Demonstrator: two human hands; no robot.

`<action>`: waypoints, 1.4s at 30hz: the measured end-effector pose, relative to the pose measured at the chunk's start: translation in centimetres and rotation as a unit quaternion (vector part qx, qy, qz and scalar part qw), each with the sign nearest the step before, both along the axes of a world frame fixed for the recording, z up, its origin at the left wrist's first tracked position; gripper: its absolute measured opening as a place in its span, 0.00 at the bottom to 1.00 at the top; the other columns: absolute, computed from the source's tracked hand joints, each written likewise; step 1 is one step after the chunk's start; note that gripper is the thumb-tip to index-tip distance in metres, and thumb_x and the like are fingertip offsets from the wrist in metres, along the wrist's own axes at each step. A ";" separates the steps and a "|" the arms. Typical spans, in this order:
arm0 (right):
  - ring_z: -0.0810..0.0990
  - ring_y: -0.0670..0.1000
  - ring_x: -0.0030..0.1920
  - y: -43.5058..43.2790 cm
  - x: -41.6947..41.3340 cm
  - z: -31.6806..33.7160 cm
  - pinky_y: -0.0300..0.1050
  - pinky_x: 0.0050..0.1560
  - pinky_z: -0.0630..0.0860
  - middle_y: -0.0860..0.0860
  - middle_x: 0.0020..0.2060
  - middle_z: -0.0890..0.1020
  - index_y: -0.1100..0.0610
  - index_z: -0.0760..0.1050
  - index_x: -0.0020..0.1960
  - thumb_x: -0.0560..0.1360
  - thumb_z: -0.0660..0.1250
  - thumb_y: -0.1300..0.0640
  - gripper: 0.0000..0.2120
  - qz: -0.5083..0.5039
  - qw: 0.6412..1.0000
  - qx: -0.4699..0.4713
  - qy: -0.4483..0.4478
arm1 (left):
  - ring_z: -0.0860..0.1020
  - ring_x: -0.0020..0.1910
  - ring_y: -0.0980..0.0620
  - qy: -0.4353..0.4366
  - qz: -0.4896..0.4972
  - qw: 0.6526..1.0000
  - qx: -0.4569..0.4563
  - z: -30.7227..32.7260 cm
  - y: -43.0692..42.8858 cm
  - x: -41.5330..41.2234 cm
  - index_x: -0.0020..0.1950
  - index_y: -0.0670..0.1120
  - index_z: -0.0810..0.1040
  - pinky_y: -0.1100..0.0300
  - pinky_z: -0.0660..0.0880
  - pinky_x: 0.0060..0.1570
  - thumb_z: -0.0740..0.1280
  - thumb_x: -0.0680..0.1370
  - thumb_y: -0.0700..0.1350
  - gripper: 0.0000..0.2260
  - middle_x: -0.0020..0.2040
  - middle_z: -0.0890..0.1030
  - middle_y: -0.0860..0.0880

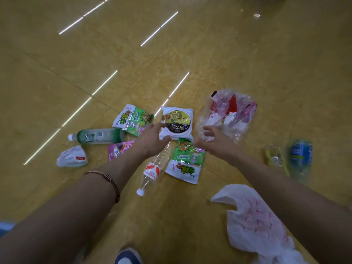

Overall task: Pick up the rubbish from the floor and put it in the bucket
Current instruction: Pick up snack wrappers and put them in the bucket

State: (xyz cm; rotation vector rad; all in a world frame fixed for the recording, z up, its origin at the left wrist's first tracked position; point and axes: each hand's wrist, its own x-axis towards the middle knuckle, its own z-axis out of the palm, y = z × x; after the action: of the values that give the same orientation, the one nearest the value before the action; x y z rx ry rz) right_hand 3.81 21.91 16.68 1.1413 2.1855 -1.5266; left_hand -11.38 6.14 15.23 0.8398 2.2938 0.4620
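Head view: both arms reach forward over rubbish scattered on the yellow floor (190,54). The left hand (152,140) is open, fingers spread, with its fingertips at the left edge of a white packet (178,122) that has a round dark label. Whether they touch it or hover just above, I cannot tell. The right hand (217,143) is also open with fingers spread, over the near edge of a crumpled clear wrapper (228,115), and grips nothing. A bracelet (112,181) sits on the left forearm.

A clear bottle (152,172) with a red label lies capped below the left hand, its far end hidden under it. A green bottle (99,136), also capped, lies to the left. Its far end touches a green packet (133,119). A second green packet (188,161) lies between the hands, partly under the right one. A purple packet (119,151) is half hidden by the left forearm, and a white wad (71,157) lies apart at far left. At right, a yellow bottle (274,157) and a blue bottle (301,157) are blurred. A white bag (253,221) with pink print lies under the right forearm. A shoe (127,258) is cut off at the bottom edge.
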 end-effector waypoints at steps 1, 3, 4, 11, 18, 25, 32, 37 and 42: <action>0.70 0.54 0.67 0.0 -0.3 -1.9 0.55 0.65 0.71 0.53 0.71 0.67 0.52 0.60 0.74 0.68 0.74 0.44 0.40 0.018 1.000 0.009 -0.004 | 0.70 0.65 0.40 0.002 -0.007 1.000 -0.023 -1.7 0.0 -0.3 0.73 0.46 0.62 0.48 0.68 0.65 0.62 0.78 0.54 0.26 0.70 0.65 0.39; 0.69 0.54 0.69 0.2 -1.0 -5.2 0.50 0.66 0.69 0.53 0.72 0.67 0.54 0.60 0.74 0.69 0.73 0.44 0.40 0.060 0.998 0.035 -0.011 | 0.70 0.66 0.40 -0.014 -0.005 0.999 -0.051 -4.8 0.3 -0.7 0.73 0.45 0.61 0.47 0.68 0.65 0.64 0.77 0.53 0.27 0.70 0.66 0.39; 0.68 0.54 0.69 0.4 -1.4 -6.5 0.47 0.64 0.68 0.53 0.72 0.67 0.54 0.59 0.74 0.70 0.73 0.45 0.39 0.080 0.996 0.043 -0.018 | 0.69 0.66 0.40 -0.028 0.003 0.998 -0.058 -6.1 0.5 -0.8 0.73 0.45 0.61 0.46 0.68 0.66 0.65 0.77 0.53 0.28 0.71 0.66 0.39; 0.63 0.56 0.73 1.7 -4.6 -13.9 0.54 0.69 0.66 0.52 0.76 0.58 0.53 0.53 0.77 0.59 0.75 0.34 0.55 0.188 0.976 0.079 -0.077 | 0.67 0.68 0.40 -0.003 -0.026 0.999 -0.043 -12.0 3.3 -2.0 0.75 0.48 0.57 0.48 0.66 0.67 0.69 0.74 0.54 0.34 0.73 0.59 0.41; 0.68 0.58 0.69 0.4 -4.8 -16.5 0.55 0.67 0.69 0.56 0.72 0.65 0.54 0.53 0.76 0.60 0.77 0.37 0.54 0.211 0.963 0.109 -0.128 | 0.60 0.72 0.37 0.017 -0.040 0.993 -0.107 -14.3 2.0 -0.7 0.75 0.48 0.53 0.41 0.65 0.67 0.73 0.68 0.59 0.44 0.75 0.54 0.41; 0.55 0.61 0.73 -1.6 -3.8 -18.1 0.56 0.73 0.57 0.59 0.74 0.56 0.59 0.42 0.77 0.62 0.76 0.39 0.60 0.286 0.900 0.272 -0.184 | 0.65 0.69 0.36 -0.023 -0.029 0.985 -0.170 -16.1 0.2 0.0 0.76 0.46 0.46 0.44 0.70 0.64 0.76 0.65 0.55 0.51 0.75 0.55 0.39; 0.62 0.59 0.69 -2.4 -1.4 -18.9 0.53 0.67 0.66 0.58 0.69 0.63 0.59 0.59 0.70 0.60 0.78 0.39 0.49 0.225 0.919 0.247 -0.209 | 0.68 0.67 0.39 -0.027 -0.038 0.979 -0.198 -16.7 -1.4 1.4 0.74 0.42 0.50 0.47 0.72 0.62 0.75 0.67 0.55 0.47 0.73 0.59 0.39; 0.66 0.59 0.68 -2.6 -1.6 -18.5 0.56 0.65 0.71 0.58 0.70 0.61 0.59 0.57 0.70 0.60 0.80 0.45 0.49 0.185 0.948 0.170 -0.194 | 0.70 0.65 0.40 -0.018 -0.038 0.983 -0.177 -16.9 -1.7 1.5 0.74 0.42 0.51 0.47 0.74 0.60 0.75 0.67 0.54 0.46 0.72 0.62 0.40; 0.75 0.58 0.61 -2.8 -1.5 -17.7 0.54 0.56 0.75 0.57 0.62 0.74 0.58 0.54 0.70 0.61 0.79 0.43 0.49 0.196 0.935 0.196 -0.220 | 0.74 0.61 0.41 -0.010 -0.037 0.991 -0.125 -16.3 -2.3 1.5 0.74 0.43 0.52 0.49 0.74 0.58 0.75 0.68 0.52 0.44 0.66 0.70 0.40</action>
State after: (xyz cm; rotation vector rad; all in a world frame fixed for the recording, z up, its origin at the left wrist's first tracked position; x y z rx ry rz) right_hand 2.29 19.11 -1.04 0.9474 2.2585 -0.6176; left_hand -9.88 3.89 -1.04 0.7886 2.2352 0.1449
